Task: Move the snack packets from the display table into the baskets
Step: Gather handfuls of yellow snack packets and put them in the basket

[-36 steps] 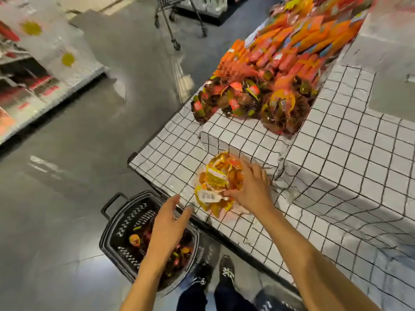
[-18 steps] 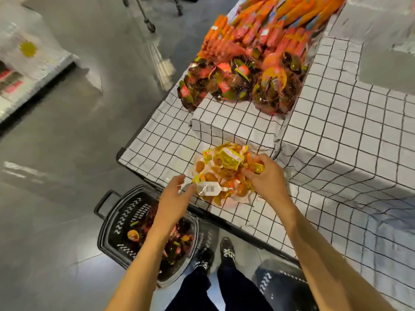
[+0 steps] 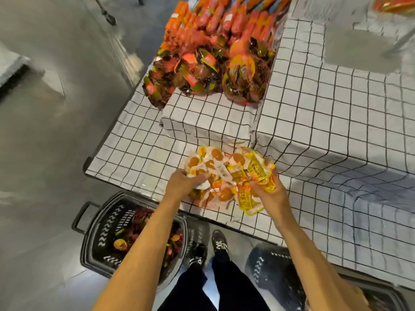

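while the heap of yellow snack packets [image 3: 224, 167] lies on the counter [image 3: 139, 158] near its front edge, the left grip [image 3: 184, 184] pinches its left side and the right grip [image 3: 267, 194] curls round packets on the right. a black basket [image 3: 98, 234] stands on the floor [image 3: 45, 131] below.

Yellow-orange snack packets [image 3: 233, 176], black-gridded white tablecloth [image 3: 314, 113], black basket [image 3: 94, 239]

Left hand [image 3: 182, 184], right hand [image 3: 268, 192] apparently grip snack packets [image 3: 233, 169].
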